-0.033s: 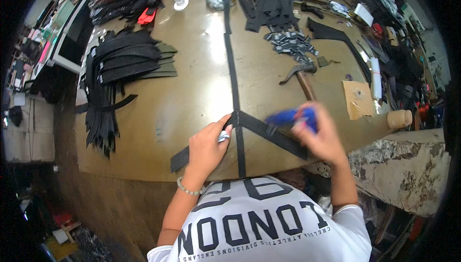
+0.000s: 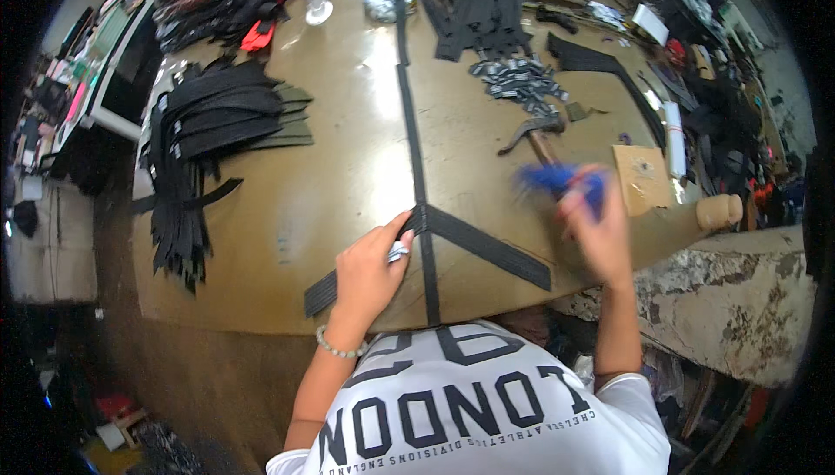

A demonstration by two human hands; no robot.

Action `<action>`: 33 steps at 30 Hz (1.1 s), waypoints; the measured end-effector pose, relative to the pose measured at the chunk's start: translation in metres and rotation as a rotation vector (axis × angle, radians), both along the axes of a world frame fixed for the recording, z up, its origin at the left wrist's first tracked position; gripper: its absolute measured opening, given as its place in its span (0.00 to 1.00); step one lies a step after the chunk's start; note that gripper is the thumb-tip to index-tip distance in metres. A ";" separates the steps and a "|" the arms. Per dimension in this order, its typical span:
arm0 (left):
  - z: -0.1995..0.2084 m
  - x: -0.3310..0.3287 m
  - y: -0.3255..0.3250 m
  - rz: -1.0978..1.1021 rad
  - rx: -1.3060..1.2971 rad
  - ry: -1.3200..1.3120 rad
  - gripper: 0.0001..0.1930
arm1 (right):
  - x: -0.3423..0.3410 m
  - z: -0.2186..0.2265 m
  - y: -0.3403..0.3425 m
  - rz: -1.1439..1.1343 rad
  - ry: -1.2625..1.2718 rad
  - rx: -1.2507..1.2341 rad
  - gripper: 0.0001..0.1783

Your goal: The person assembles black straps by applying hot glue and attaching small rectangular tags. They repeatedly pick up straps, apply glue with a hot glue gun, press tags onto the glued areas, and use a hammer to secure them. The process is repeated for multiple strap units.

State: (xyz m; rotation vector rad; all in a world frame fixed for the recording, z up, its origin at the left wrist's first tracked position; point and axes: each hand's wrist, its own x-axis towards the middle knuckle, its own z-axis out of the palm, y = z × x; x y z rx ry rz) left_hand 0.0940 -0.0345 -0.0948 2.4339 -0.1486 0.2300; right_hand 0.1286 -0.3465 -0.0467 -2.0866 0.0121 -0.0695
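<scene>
My left hand (image 2: 370, 266) is closed on a wide black strap (image 2: 322, 292). Its fingertips pinch the strap where it meets a narrow black strip (image 2: 414, 144) that runs lengthwise across the table. A small whitish piece (image 2: 397, 251) shows beside my left thumb. On the other side of the strip, another black strap length (image 2: 491, 250) slants toward the right. My right hand (image 2: 600, 227) is raised over the table, closed round a blue object (image 2: 561, 179). Motion blurs both, so the object's kind cannot be made out.
A hammer (image 2: 545, 146) lies beyond my right hand, near a pile of small grey metal-looking clips (image 2: 516, 82). Black strap stacks (image 2: 222, 114) lie at left, more strips (image 2: 474, 5) at the far side. A brown paper piece (image 2: 641, 175) and a tan roll (image 2: 719, 212) are at right.
My right hand has moved right and away from the slanting strap, taking the blue object with it. My left hand stays on the strap. The whole view has shifted slightly.
</scene>
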 end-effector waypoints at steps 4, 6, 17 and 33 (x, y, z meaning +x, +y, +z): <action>0.004 0.000 -0.003 -0.003 -0.015 -0.036 0.13 | 0.028 -0.027 -0.111 -0.722 -0.325 -0.291 0.31; 0.005 0.001 -0.003 0.001 0.004 -0.015 0.13 | 0.023 -0.035 -0.144 -0.852 -0.083 -0.385 0.33; 0.005 0.000 -0.004 0.004 0.028 -0.007 0.13 | 0.132 -0.017 -0.034 -0.100 -0.273 -0.245 0.14; 0.006 0.000 -0.002 -0.012 -0.081 -0.047 0.10 | 0.151 -0.006 -0.014 -0.001 -0.084 -0.008 0.11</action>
